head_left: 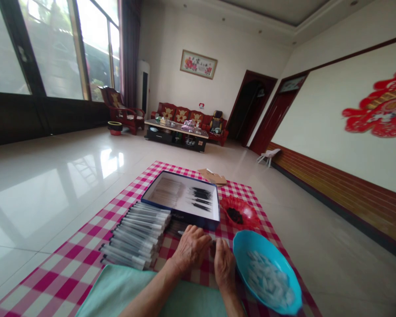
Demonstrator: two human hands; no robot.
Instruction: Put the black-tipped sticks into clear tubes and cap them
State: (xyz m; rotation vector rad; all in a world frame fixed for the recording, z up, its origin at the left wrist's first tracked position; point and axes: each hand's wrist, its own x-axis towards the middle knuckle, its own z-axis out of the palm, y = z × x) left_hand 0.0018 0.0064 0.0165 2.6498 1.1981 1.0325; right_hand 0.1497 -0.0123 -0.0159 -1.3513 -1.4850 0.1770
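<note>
My left hand (pixel 191 247) is closed, its knuckles upward, over the checked cloth in front of the box. Close beside it my right hand (pixel 223 262) is also closed, fingertips towards the left hand. A small dark piece (pixel 213 247) shows between them; what each hand grips is mostly hidden. Left of the hands lies a stack of clear-barrelled pens (pixel 135 233) with dark ends. The shallow box (pixel 185 212) beyond holds clear thin tubes (pixel 166 191) and black slender pen parts (pixel 201 198). A blue bowl (pixel 239 246) at the right contains translucent pieces, apparently pen caps (pixel 267 277).
A red scalloped dish (pixel 251 215) holding small black bits stands behind the blue bowl. Flat cardboard (pixel 213 177) lies at the far table edge. A pale green cloth (pixel 119 293) is under my forearms. Beyond are a low table (pixel 174 127), wooden sofa and small stool (pixel 269 155).
</note>
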